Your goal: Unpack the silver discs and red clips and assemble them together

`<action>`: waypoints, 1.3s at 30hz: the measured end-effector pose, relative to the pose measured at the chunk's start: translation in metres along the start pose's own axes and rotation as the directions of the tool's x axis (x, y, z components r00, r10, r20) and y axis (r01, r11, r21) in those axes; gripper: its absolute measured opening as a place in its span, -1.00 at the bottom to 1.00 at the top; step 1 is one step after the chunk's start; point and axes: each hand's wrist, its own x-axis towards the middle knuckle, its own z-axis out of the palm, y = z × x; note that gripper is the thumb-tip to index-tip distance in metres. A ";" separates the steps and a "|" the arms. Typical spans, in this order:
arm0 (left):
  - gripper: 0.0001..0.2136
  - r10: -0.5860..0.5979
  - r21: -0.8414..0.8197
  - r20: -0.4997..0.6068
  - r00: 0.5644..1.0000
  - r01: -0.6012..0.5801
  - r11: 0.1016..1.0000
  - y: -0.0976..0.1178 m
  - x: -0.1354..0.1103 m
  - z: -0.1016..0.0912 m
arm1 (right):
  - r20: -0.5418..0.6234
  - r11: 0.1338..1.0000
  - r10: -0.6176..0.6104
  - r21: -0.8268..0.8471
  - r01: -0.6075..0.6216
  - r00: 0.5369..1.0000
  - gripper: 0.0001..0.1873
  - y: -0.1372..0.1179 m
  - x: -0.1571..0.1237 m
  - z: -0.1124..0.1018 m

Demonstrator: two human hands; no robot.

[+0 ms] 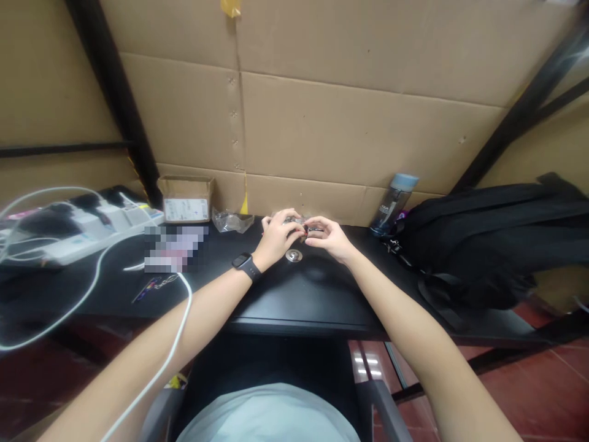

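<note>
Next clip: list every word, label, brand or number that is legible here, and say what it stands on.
No text here can be read.
On the small cardboard box: a white label with printed lines, too small to read.
On the water bottle: white lettering, too blurred to read.
The pixelated patch: masked, unreadable.
The small part pinched between the left hand and the right hand: no marking visible.

Bare desk [294, 301] near edge, bottle [391, 205] and backpack [488, 245] crowd right — power strip [87, 227] left.
</note>
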 end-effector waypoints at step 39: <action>-0.47 -0.268 -0.726 0.482 0.834 0.551 0.411 -0.023 0.000 0.012 | 0.129 0.672 -0.320 -0.667 0.321 0.938 -0.47 -0.006 -0.001 0.007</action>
